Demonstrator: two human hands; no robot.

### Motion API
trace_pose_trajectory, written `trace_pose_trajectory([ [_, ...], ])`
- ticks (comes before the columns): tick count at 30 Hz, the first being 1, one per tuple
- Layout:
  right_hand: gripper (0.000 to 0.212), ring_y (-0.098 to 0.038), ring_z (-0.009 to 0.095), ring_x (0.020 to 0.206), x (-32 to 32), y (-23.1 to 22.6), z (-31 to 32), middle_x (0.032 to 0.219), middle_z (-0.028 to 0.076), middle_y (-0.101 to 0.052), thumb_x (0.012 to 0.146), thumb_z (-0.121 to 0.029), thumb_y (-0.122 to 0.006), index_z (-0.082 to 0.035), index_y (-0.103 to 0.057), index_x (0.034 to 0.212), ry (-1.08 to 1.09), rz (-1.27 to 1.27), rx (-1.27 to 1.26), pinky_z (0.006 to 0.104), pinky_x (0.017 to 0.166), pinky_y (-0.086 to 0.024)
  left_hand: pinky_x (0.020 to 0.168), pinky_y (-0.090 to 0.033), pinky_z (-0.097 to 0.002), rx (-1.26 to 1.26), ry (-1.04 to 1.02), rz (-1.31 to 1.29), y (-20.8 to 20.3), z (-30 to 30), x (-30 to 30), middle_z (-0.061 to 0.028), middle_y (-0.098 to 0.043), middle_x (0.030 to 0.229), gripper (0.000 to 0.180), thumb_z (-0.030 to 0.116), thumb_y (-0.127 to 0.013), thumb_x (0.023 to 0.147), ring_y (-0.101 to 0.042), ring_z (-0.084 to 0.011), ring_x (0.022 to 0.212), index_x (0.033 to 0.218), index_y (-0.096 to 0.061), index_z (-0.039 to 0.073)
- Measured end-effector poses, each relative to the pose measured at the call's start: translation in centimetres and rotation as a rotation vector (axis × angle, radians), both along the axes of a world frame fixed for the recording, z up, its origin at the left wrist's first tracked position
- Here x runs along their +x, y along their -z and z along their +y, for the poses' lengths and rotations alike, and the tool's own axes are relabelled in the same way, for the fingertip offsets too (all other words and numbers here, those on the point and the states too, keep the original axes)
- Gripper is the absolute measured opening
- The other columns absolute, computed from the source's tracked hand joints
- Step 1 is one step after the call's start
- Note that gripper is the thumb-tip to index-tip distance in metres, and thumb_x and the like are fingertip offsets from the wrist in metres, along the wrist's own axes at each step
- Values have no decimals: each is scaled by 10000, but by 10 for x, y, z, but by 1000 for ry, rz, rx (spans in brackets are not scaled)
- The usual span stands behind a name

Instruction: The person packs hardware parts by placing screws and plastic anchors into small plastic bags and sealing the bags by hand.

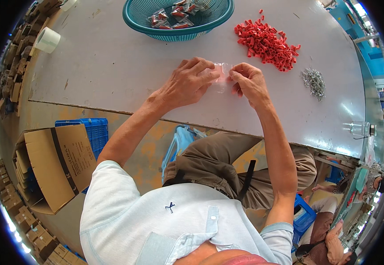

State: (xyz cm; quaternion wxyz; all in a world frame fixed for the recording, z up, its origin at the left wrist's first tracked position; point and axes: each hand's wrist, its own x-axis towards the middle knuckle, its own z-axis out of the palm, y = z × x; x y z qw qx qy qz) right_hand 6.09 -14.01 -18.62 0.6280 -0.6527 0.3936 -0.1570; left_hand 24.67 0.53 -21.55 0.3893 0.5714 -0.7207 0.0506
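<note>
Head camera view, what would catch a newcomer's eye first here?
Most striking is the heap of red plastic caps at the far right of the grey table. Nearer, the left hand and right hand pinch a small clear bag between them. A teal basket of filled packets sits at the far edge.

Small clear plastic bag [222, 76] mid-worktop, pinched between both hands. Filled clear packets with red contents [174, 17] in far teal basket. Open brown cardboard box [52, 165] near left, on floor.
</note>
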Motion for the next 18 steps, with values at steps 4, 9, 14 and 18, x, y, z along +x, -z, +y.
trace_pose_trajectory([
  [4,163,-644,100,578,-12,0,-3,799,67,-718,980,-104,-679,10,-726,1086,66,-55,-21,246,477,-511,999,-525,-434,15,15,-87,-4,2,1,-77,-702,1216,308,45,-815,849,-630,-288,1182,1134,-733,129],
  [9,144,-669,99,647,-35,-16,-1,831,33,-702,986,-35,-664,30,-724,1099,109,-244,-145,257,544,-553,958,-521,-426,-43,23,-64,-21,5,-4,-79,-706,1205,352,61,-832,836,-641,-278,1158,1170,-740,118],
  [14,124,-691,109,699,-73,-57,12,844,50,-713,972,-2,-691,-8,-691,1096,-24,-78,-425,275,625,-581,915,-535,-429,-16,126,347,-50,-18,-51,-102,-716,1117,375,83,-846,834,-668,-304,1084,1189,-727,73],
  [18,178,-762,214,802,-97,-71,13,861,119,-750,939,-1,-730,-41,-620,1074,-154,-78,-704,336,704,-614,841,-565,-404,40,189,250,-66,-42,-87,-101,-726,1060,293,61,-827,863,-693,-289,1011,1143,-742,49],
])
